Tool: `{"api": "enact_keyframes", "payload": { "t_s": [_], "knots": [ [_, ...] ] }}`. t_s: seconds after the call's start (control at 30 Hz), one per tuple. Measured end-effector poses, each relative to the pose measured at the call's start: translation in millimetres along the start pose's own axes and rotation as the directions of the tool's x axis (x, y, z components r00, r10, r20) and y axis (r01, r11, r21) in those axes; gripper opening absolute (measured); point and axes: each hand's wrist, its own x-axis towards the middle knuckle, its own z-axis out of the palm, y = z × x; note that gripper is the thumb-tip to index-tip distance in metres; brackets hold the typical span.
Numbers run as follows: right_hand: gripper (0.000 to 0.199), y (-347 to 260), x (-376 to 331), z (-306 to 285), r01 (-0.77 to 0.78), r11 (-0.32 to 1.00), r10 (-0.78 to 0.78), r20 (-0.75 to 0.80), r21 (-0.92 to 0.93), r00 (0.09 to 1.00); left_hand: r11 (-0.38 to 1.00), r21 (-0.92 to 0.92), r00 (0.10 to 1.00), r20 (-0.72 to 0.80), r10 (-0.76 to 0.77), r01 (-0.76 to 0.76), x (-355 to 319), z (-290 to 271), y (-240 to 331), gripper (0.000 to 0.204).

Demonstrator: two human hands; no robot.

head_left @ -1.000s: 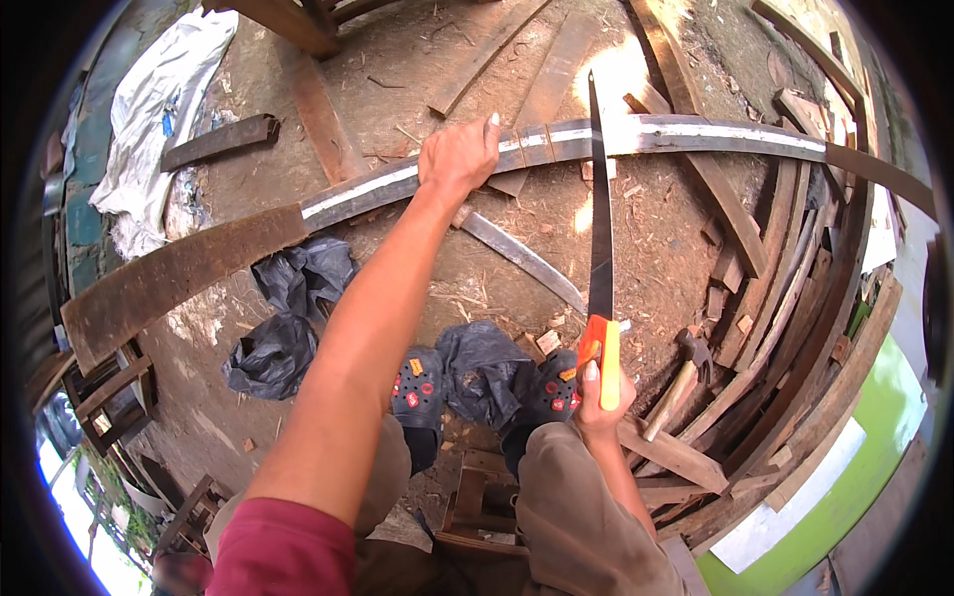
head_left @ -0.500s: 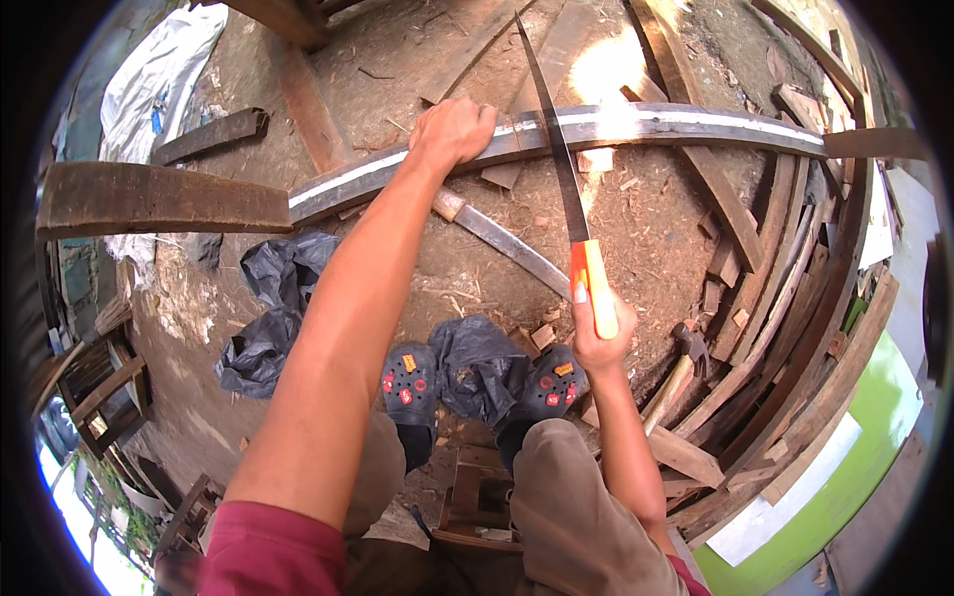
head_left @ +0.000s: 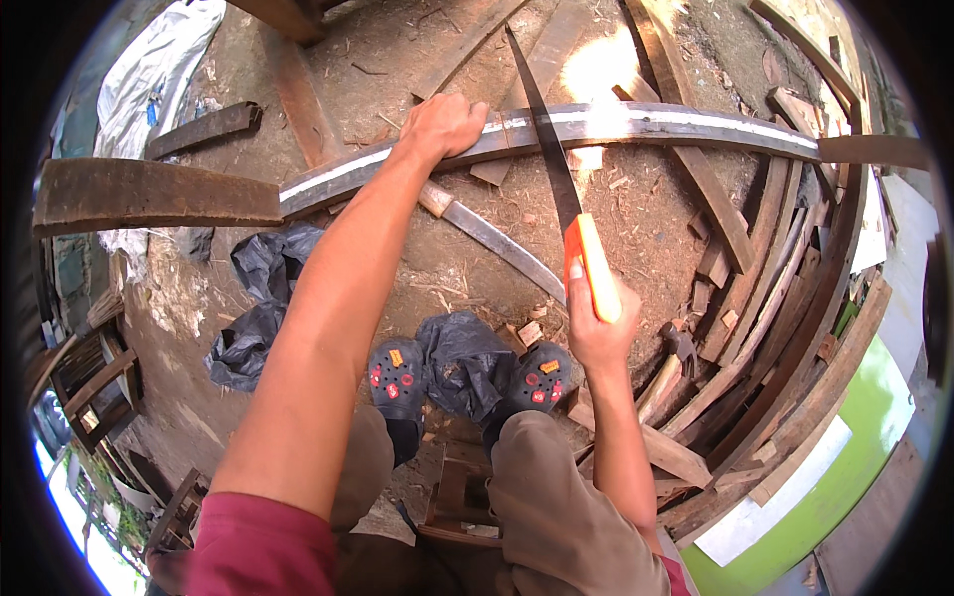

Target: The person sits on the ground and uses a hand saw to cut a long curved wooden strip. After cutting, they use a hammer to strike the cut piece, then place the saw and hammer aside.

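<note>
A long, slightly bowed wooden plank (head_left: 715,129) with a white stripe along it spans the view from left to right. My left hand (head_left: 444,129) lies over it left of centre, fingers curled round its far edge. My right hand (head_left: 602,318) is closed on the orange handle of a handsaw (head_left: 558,164). The dark blade crosses the plank to the right of my left hand, its tip pointing away from me. Whether the teeth sit in a cut cannot be made out. Below the plank, a machete (head_left: 507,245) with a wooden handle lies on the ground.
Dark clogs (head_left: 397,382) are on my feet, with a black plastic bag (head_left: 462,363) between them. At right lie a hammer (head_left: 680,348) and stacked curved boards (head_left: 795,397). Another plank (head_left: 159,194) juts in from the left, near a white sack (head_left: 164,74).
My right hand and the saw handle have moved forward, nearer the plank, and the blade looks more foreshortened. My left hand keeps its place on the plank. The whole view has shifted slightly.
</note>
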Motion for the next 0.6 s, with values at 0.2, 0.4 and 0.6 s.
{"api": "enact_keyframes", "payload": {
  "t_s": [0.2, 0.4, 0.6],
  "knots": [
    [0.011, -4, -95, -38, 0.121, 0.99, -0.124, -0.039, -0.075, 0.992, 1.0, 0.012, 0.998, 0.069, 0.008, -0.008, 8, -9, 24, 0.056],
    [0.013, -3, 1, 5, 0.044, 0.999, -0.043, -0.036, 0.026, 0.998, 0.998, 0.062, 0.999, 0.034, -0.019, 0.016, 2, 9, 6, 0.055],
    [0.011, 6, -118, -56, 0.191, 0.973, -0.195, -0.016, -0.128, 0.981, 1.0, 0.009, 0.998, 0.06, -0.012, 0.011, 10, -4, 23, 0.056]
  ]
}}
